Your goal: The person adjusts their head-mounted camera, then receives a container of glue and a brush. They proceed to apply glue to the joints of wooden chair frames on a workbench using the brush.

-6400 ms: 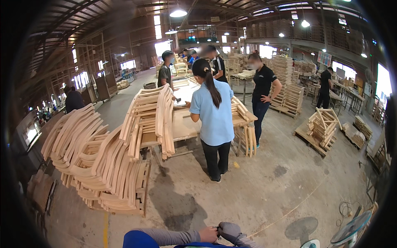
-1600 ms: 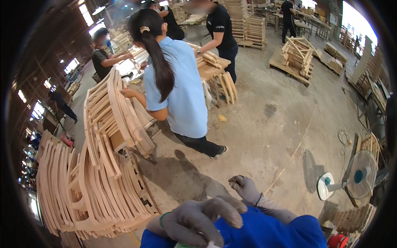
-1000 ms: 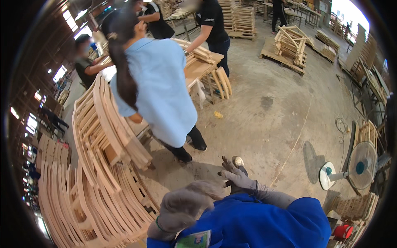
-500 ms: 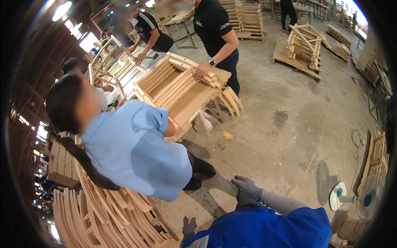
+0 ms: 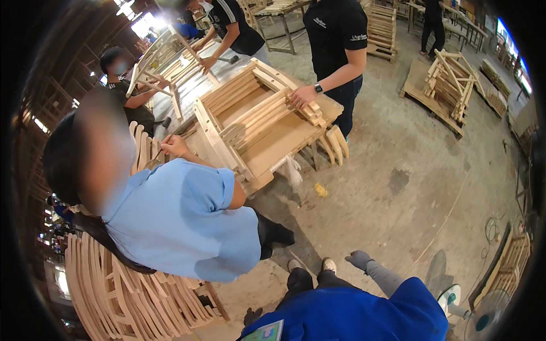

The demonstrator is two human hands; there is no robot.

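Note:
My right hand [image 5: 358, 260] wears a grey glove and hangs over the concrete floor [image 5: 392, 227] to the right of my shoes [image 5: 328, 265]. Nothing shows in it, and its fingers look loosely apart. Low at the body's left side is my left hand [image 5: 252, 316], gloved and dark, with fingertips apart and no object visible; part of it is hidden. Closest to that hand is a stack of curved wooden slats [image 5: 131, 290]. Neither hand touches anything that I can see. A card badge [image 5: 267, 331] hangs on my blue top [image 5: 347, 312].
A person in a light blue shirt [image 5: 187, 221] stands close on my left, at a table with wooden frames [image 5: 250, 122]. Across it, a person in black [image 5: 335, 45] rests a hand on the frames. A fan [image 5: 483, 321] stands at lower right; a loaded pallet [image 5: 418, 99] lies farther off.
My right arm has swung right and its hand has moved from ahead of me toward my side. My view has shifted, so my legs and shoes now show. The blue-shirted person's raised hand is now visible.

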